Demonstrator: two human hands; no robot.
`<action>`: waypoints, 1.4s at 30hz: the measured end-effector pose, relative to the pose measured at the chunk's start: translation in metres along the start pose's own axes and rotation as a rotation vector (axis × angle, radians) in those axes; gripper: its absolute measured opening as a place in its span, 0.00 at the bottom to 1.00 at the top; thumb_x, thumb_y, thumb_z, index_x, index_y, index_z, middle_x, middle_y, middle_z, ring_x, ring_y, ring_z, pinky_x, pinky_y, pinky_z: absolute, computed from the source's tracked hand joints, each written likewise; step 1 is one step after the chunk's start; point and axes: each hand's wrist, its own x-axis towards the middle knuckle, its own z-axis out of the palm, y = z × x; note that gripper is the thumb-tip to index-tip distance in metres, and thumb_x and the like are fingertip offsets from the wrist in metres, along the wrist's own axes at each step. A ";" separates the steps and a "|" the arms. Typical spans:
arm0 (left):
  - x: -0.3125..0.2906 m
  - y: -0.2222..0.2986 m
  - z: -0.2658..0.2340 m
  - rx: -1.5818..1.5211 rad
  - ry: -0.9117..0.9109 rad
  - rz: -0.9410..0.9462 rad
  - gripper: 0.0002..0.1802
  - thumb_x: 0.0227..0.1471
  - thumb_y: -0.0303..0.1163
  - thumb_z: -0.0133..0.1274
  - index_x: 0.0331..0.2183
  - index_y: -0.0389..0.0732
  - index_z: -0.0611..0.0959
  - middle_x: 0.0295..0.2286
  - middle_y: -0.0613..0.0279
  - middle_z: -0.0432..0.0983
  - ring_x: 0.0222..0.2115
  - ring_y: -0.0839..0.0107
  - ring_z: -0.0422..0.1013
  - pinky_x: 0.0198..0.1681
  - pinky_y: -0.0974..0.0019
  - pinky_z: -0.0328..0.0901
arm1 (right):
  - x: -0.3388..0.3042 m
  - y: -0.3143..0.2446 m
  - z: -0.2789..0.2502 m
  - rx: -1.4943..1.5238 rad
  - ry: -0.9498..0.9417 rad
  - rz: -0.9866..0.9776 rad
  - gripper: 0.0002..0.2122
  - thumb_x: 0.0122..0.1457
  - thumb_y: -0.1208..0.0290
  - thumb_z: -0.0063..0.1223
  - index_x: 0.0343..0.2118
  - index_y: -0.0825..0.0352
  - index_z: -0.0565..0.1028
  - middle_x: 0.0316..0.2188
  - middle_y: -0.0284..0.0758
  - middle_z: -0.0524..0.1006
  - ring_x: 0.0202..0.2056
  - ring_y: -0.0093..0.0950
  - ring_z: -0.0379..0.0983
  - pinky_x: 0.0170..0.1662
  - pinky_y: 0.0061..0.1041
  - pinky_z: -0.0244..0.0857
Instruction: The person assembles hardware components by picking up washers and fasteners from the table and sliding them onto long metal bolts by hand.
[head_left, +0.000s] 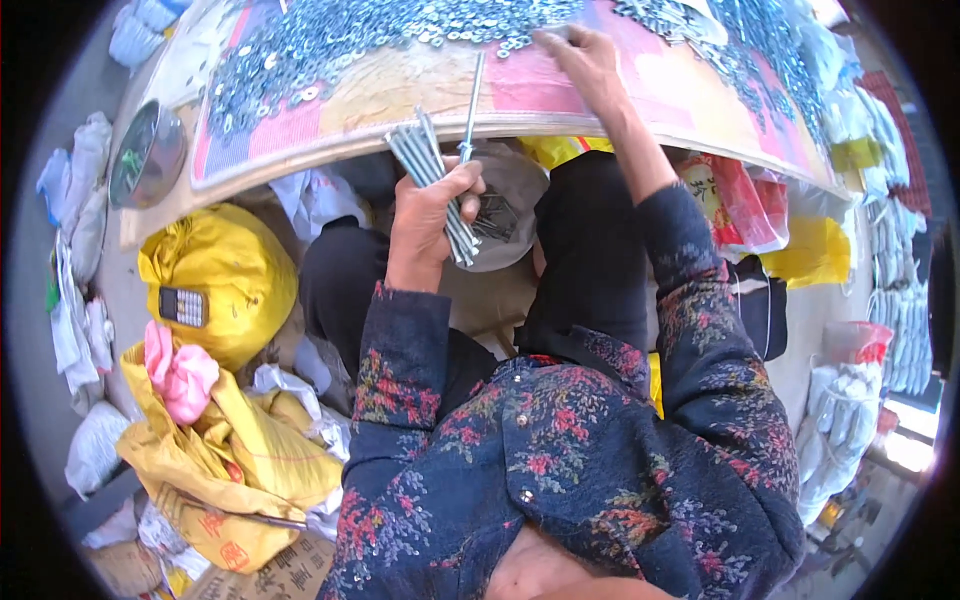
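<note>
My left hand (437, 215) is wrapped round a bundle of long metal bolts (422, 155) above my lap. From between its thumb and fingers one single bolt (472, 105) stands up apart from the bundle, with a small fitting low on its shaft. My right hand (583, 65) reaches over the table to the near edge of a spread of loose washers (330, 65). Its fingers are bent together at the washers; what they pinch is too small to make out. Below my left hand, a pale bucket (525, 185) between my knees holds more bolts (495, 215).
The table (370, 95) has a striped cover, with more metal parts (665, 20) at the right. A bowl (147, 155) sits at its left corner. To my left, a yellow sack (235, 270) carries a keypad phone (183, 306) beside pink cloth (180, 375). Filled bags (840, 430) line the right.
</note>
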 end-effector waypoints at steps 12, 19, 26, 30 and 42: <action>-0.014 0.005 -0.006 -0.047 -0.050 -0.004 0.07 0.44 0.21 0.57 0.29 0.30 0.78 0.21 0.57 0.73 0.14 0.75 0.66 0.17 0.75 0.60 | -0.013 -0.057 -0.005 0.183 -0.532 -0.205 0.12 0.56 0.61 0.57 0.32 0.67 0.79 0.18 0.23 0.68 0.23 0.13 0.61 0.26 0.16 0.56; -0.017 0.025 -0.020 -0.108 0.071 0.082 0.07 0.46 0.22 0.58 0.30 0.31 0.78 0.20 0.58 0.74 0.13 0.76 0.66 0.15 0.75 0.60 | -0.058 -0.080 0.047 0.350 -0.740 -0.068 0.19 0.58 0.58 0.50 0.41 0.72 0.76 0.31 0.35 0.76 0.34 0.23 0.72 0.39 0.24 0.65; -0.030 0.013 -0.014 0.107 0.098 0.218 0.06 0.45 0.22 0.58 0.29 0.31 0.80 0.19 0.61 0.75 0.13 0.78 0.67 0.16 0.76 0.59 | -0.063 -0.106 0.084 1.517 -0.455 0.344 0.40 0.64 0.44 0.28 0.56 0.87 0.48 0.58 0.62 0.53 0.60 0.54 0.50 0.65 0.42 0.44; -0.037 0.013 -0.011 0.273 0.086 0.348 0.03 0.46 0.23 0.57 0.26 0.32 0.80 0.18 0.63 0.74 0.12 0.79 0.66 0.16 0.76 0.59 | -0.075 -0.109 0.088 1.707 -0.491 0.373 0.39 0.64 0.44 0.28 0.56 0.86 0.50 0.57 0.62 0.54 0.58 0.54 0.55 0.61 0.42 0.52; -0.013 0.020 -0.027 -0.145 0.450 0.276 0.05 0.47 0.24 0.58 0.28 0.34 0.79 0.21 0.61 0.75 0.15 0.76 0.67 0.16 0.74 0.62 | -0.140 -0.147 0.075 -0.102 -0.237 -0.436 0.15 0.59 0.66 0.43 0.39 0.76 0.71 0.28 0.47 0.69 0.39 0.44 0.70 0.48 0.36 0.63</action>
